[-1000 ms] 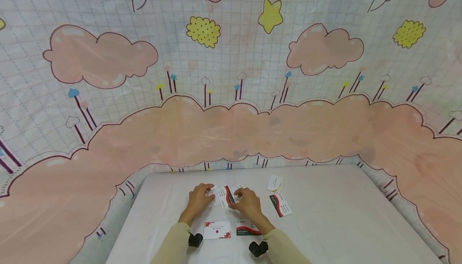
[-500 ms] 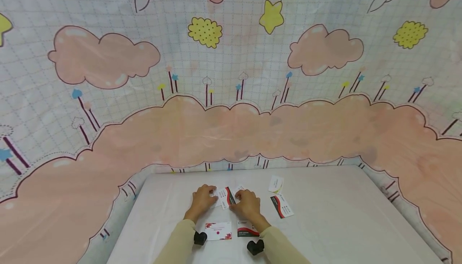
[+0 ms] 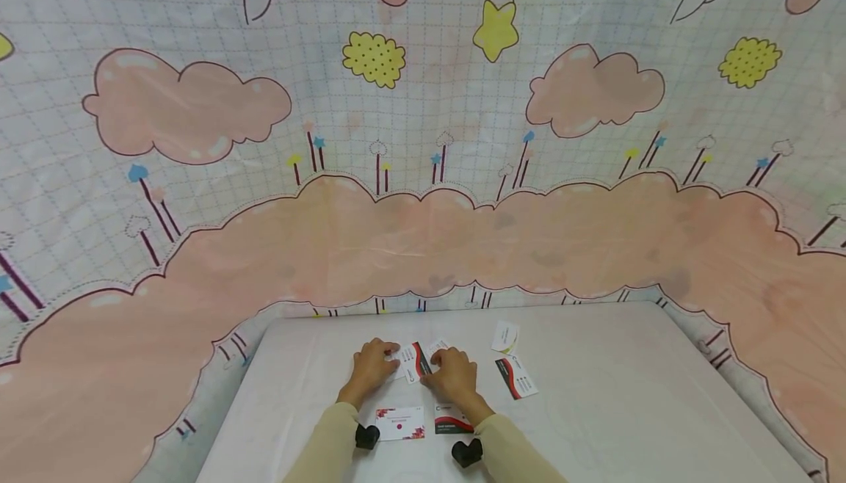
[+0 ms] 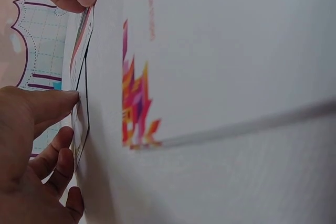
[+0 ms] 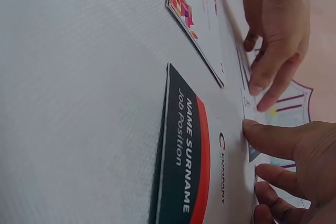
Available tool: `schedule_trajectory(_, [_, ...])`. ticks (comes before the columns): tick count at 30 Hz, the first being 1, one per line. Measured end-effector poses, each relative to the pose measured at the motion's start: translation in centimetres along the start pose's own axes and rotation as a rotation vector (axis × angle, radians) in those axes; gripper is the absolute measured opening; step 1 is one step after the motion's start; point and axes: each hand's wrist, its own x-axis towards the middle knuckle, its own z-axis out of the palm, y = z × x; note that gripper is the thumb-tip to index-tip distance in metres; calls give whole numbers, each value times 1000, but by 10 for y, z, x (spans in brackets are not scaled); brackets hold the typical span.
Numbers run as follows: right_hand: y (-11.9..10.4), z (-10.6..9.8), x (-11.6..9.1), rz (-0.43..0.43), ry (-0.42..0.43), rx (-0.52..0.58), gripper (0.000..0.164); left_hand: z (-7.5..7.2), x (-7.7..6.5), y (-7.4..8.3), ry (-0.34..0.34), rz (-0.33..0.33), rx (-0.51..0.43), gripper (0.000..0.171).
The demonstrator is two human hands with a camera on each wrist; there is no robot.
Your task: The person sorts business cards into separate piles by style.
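Observation:
In the head view, a white business card with a red and black wave (image 3: 413, 362) lies between the hands, overlapping a whiter card (image 3: 398, 374) on its left. My left hand (image 3: 371, 367) pinches the left edge of these cards between thumb and fingers. With thumb and forefinger, my right hand (image 3: 456, 374) pinches the wave card's right edge. Another white card (image 3: 439, 346) shows partly behind the right fingers. Nearer to me lie a floral card pile (image 3: 399, 423) and a dark-and-red card pile (image 3: 451, 421), partly covered by the right wrist.
To the right, a white card with a yellow-green corner (image 3: 505, 336) touches or nearly meets a red and black card (image 3: 515, 377). All lie on a white-covered table (image 3: 608, 395), with a cloud-patterned cloth (image 3: 410, 241) rising behind it. Each wrist carries a black camera mount (image 3: 367, 436).
Both hands stay almost in place at the cards; the left hand has come slightly to the right, closer to the wave card. The cards keep their layout.

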Motion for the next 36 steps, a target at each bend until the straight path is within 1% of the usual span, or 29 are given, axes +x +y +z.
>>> schedule_trajectory(5, [0,1,2,15,2,-7,34,1,1,0,-4,-4,-20,30])
schedule_trajectory(15, [-1,3,1,29,-5,9,33,0,3,0,-49,-94,-107,31])
schedule_trajectory(19, [-2,3,1,31,1,11,34,-2,2,0,-44,-104,-147,31])
schedule_trajectory(25, [-1,1,0,-2,22,5,35,-5,0,-2,-26,-64,-209,36])
schedule_trajectory(32, [1,0,-1,-43,15,-28,30,-8,-2,-8,-57,1,-204,42])
schedule_trajectory(36, [3,2,-1,-53,3,-32,30,-7,-4,-10,-59,38,-185,45])
